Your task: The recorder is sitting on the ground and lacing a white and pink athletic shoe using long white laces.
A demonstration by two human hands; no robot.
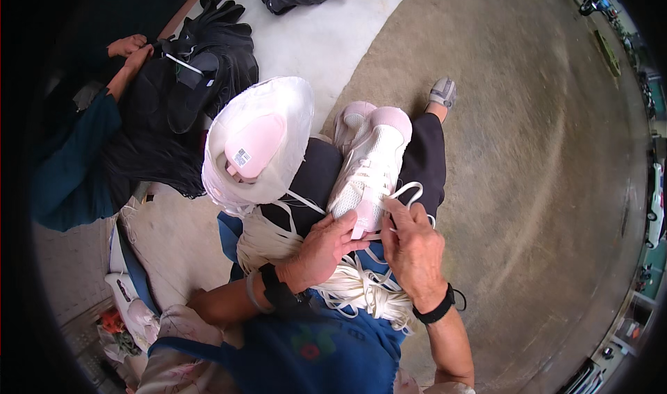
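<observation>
Across my lap lies a white and pale-pink sneaker [372, 159], its rounded pink end away from me and its tongue toward me. A second pink-and-white shoe [349, 120] is partly hidden beside it. My left hand [325, 247] is closed on the sneaker's pink tongue, thumb on top. On the other side of the opening, my right hand [415, 249] pinches a white shoelace [411, 188] with thumb and forefinger; the lace loops above the hand. Below both hands, a thick bundle of white laces [365, 290] rests on my blue apron [313, 349].
Left of the sneaker stands a white pouch-like bundle [292, 109] with a pink piece and label inside. Farther left, another person's hands [130, 49] work by a heap of black shoe parts [208, 61]. A white sheet [333, 47] covers some of the concrete floor [514, 151].
</observation>
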